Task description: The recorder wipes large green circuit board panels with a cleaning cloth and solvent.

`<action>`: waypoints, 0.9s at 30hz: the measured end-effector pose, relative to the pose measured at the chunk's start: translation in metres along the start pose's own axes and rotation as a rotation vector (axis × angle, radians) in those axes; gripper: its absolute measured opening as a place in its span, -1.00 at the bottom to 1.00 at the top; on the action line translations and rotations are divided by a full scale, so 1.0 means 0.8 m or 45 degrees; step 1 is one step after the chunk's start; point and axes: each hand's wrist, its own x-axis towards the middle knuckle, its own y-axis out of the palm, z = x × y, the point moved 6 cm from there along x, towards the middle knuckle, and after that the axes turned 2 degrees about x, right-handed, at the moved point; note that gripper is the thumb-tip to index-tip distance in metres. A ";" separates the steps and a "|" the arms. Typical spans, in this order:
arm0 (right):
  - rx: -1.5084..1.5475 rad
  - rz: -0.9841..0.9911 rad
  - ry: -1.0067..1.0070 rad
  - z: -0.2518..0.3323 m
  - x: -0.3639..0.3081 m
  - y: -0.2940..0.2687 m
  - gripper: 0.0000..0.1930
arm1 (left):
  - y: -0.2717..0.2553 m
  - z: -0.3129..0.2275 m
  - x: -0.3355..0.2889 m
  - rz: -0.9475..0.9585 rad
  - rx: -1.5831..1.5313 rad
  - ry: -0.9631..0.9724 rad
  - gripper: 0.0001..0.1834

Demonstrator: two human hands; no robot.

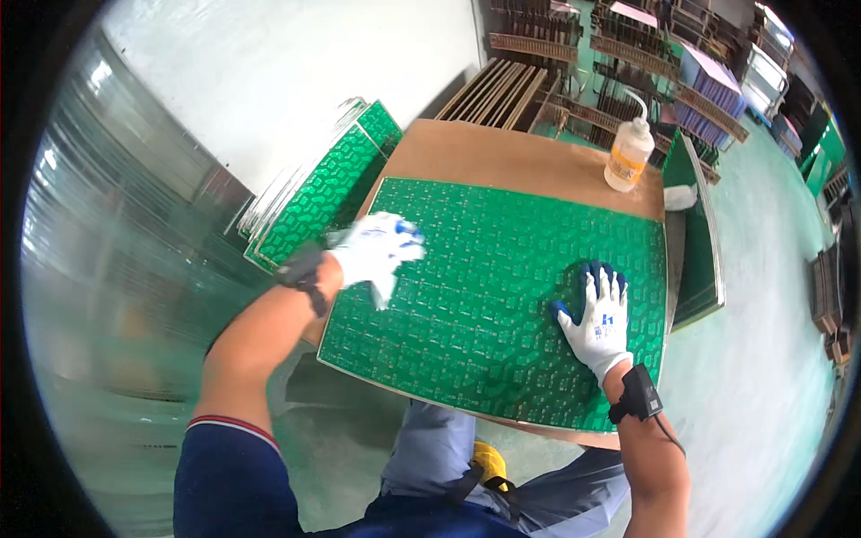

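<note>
"Where's that glossy green circuit-board panel [484, 300]?"

"On the brown tabletop [502, 157], room past its far edge. Right hand [601, 327] lies flat, fingers spread; left hand [369, 244], at limp cloth [384, 289], blurs: grip unclear."

A printed circuit board panel [484, 296] lies flat on the worktop [502, 152], which extends behind the panel's far edge. On that far strip, toward the right corner, stands a wash bottle [630, 154]. The left hand [377, 249] is over the panel's left part, with a cloth [383, 285] beneath it; the right hand [599, 327] rests on the panel near its right edge. Left of the worktop a row of panels [327, 188] stands tilted, between it and the wall [296, 72]. More panels [700, 242] stand just beside the worktop's right side. Racks [619, 63] are behind the worktop.
</note>
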 end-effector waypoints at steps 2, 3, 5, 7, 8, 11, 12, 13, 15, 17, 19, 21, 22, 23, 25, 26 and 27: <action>0.004 -0.010 -0.004 0.005 0.004 -0.003 -0.11 | 0.005 0.035 -0.042 0.187 -0.004 -0.311 -0.62; -0.001 -0.022 -0.026 0.009 0.007 -0.004 -0.11 | 0.002 0.031 -0.043 0.199 0.000 -0.314 -0.62; -0.010 0.000 -0.017 0.004 0.003 -0.005 -0.12 | -0.021 -0.008 -0.009 -0.074 -0.025 -0.147 -0.61; -0.002 -0.012 -0.015 -0.001 0.000 -0.007 -0.12 | -0.041 -0.069 0.059 -0.037 -0.007 0.066 -0.67; -0.007 -0.015 -0.007 -0.001 -0.002 -0.007 -0.12 | -0.043 -0.094 0.091 -0.069 -0.050 0.126 -0.68; 0.003 -0.043 -0.006 0.000 -0.004 0.002 -0.12 | -0.068 -0.163 0.155 -0.127 -0.002 0.208 -0.68; -0.004 -0.022 0.006 -0.001 -0.005 0.003 -0.12 | -0.067 -0.170 0.153 -0.150 -0.017 0.231 -0.66; -0.010 0.000 0.019 -0.003 -0.006 0.004 -0.11 | -0.065 -0.173 0.153 -0.170 -0.033 0.254 -0.64; -0.011 -0.011 -0.005 -0.005 -0.002 0.009 -0.10 | -0.044 -0.138 0.132 -0.009 -0.091 0.278 -0.55; 0.046 0.005 0.000 0.006 0.006 -0.006 -0.10 | -0.043 -0.092 0.085 0.088 0.028 0.228 -0.63; 0.030 0.011 0.009 0.003 0.005 -0.007 -0.10 | -0.058 -0.094 0.058 -0.250 0.158 0.174 -0.64; -0.006 0.019 0.012 -0.003 0.002 -0.007 -0.10 | -0.032 -0.114 0.086 0.053 0.185 0.169 -0.57; -0.003 0.025 0.026 -0.004 -0.001 -0.003 -0.11 | -0.039 -0.128 0.103 0.066 0.069 0.100 -0.59; -0.002 0.030 0.040 -0.005 -0.001 0.000 -0.11 | -0.047 -0.138 0.116 0.076 -0.046 0.032 -0.61; -0.022 0.030 0.011 0.003 0.002 -0.004 -0.11 | -0.067 -0.144 0.138 -0.076 0.202 0.193 -0.46; 0.001 0.044 0.012 0.006 0.003 -0.003 -0.10 | -0.068 -0.133 0.160 0.113 0.122 0.099 -0.42; 0.022 0.047 0.017 0.006 0.006 -0.006 -0.10 | -0.081 -0.129 0.173 0.295 0.050 0.010 -0.37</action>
